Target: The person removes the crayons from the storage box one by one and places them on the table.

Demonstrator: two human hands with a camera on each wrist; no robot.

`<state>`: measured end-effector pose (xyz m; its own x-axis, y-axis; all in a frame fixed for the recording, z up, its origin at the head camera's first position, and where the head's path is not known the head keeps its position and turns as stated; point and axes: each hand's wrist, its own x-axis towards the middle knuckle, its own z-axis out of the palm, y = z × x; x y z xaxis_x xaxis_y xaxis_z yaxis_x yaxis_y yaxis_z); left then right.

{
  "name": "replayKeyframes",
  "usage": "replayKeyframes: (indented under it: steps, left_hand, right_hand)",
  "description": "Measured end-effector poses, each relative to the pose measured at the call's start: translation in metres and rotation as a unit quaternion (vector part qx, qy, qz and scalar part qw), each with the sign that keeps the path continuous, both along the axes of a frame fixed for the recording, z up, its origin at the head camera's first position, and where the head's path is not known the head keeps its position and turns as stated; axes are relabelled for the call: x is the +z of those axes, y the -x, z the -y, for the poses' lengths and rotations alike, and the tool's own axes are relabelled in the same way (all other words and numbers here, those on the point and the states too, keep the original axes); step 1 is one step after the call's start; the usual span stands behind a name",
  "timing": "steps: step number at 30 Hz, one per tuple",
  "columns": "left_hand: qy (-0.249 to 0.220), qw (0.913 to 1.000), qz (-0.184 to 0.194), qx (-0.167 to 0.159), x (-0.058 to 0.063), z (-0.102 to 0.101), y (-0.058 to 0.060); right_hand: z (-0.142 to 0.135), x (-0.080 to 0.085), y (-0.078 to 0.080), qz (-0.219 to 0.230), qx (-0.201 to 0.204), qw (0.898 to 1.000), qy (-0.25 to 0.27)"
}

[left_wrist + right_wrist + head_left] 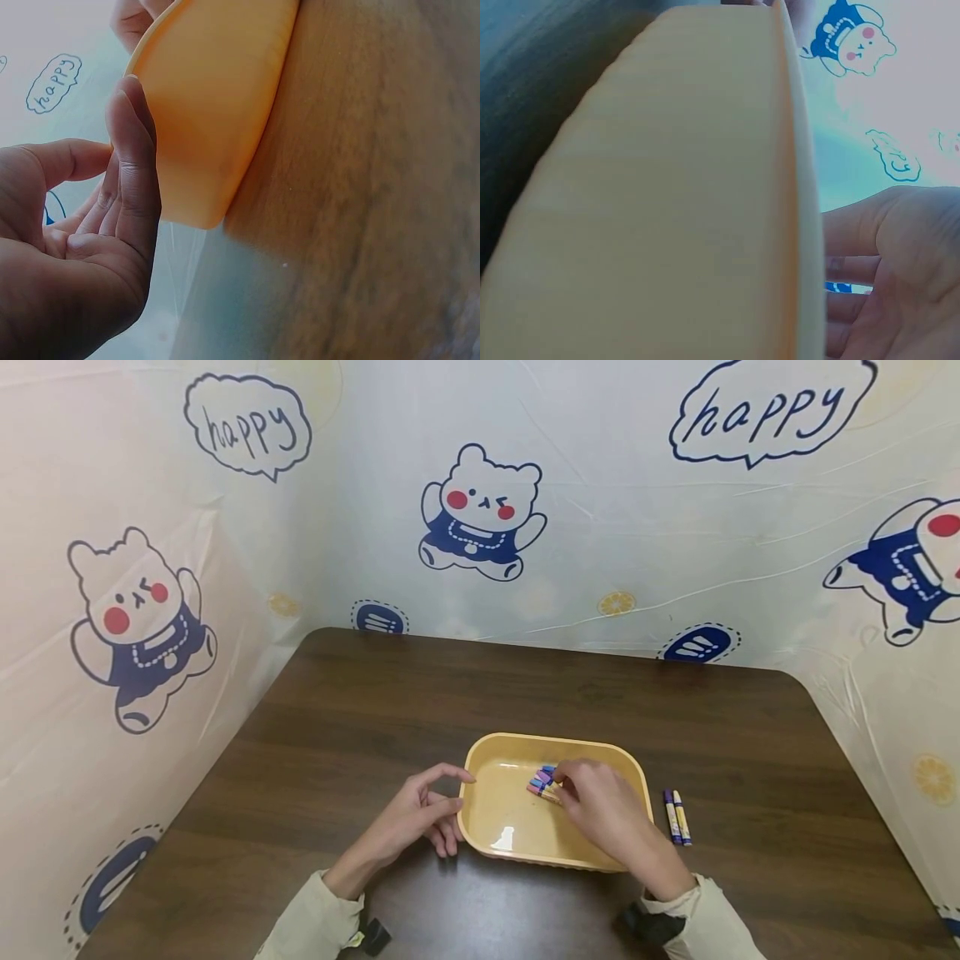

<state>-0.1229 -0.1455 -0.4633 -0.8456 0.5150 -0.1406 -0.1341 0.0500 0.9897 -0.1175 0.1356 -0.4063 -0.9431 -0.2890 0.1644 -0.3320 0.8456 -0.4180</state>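
A yellow plastic tray (510, 852) with raised walls stands on the table. My left hand (420, 810) is at its left end, pinching the rim. The left wrist view shows that hand's thumb at the rim and a long finger against the outer wall (202, 135). My right hand (603, 802) reaches into the tray from the right, its fingers curled down onto several paper-wrapped crayons (542, 783) and pinching at their ends. Behind the tray wall (667, 180) in the right wrist view, the fingertips of the right hand (900, 270) are hidden.
Two more crayons (677, 817), one purple and one pale yellow, lie side by side on the table right of the tray. The dark wood table (337, 718) meets a printed cloth (585, 552) with cartoon bears on the back and both sides.
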Motion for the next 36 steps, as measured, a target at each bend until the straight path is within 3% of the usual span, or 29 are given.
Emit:
replayKeyframes:
  steps: [17, 36]
  left_hand:
    - [-0.002, 1.0000, -0.001, -0.002, 0.001, 0.000, 0.001]
    - [-0.003, 1.0000, 0.006, 0.000, 0.000, 0.000, -0.001]
  right_hand:
    - [-0.017, 0.022, -0.001, -0.014, -0.009, 1.000, 0.003]
    - [-0.042, 0.026, -0.006, -0.016, -0.048, 0.999, 0.012]
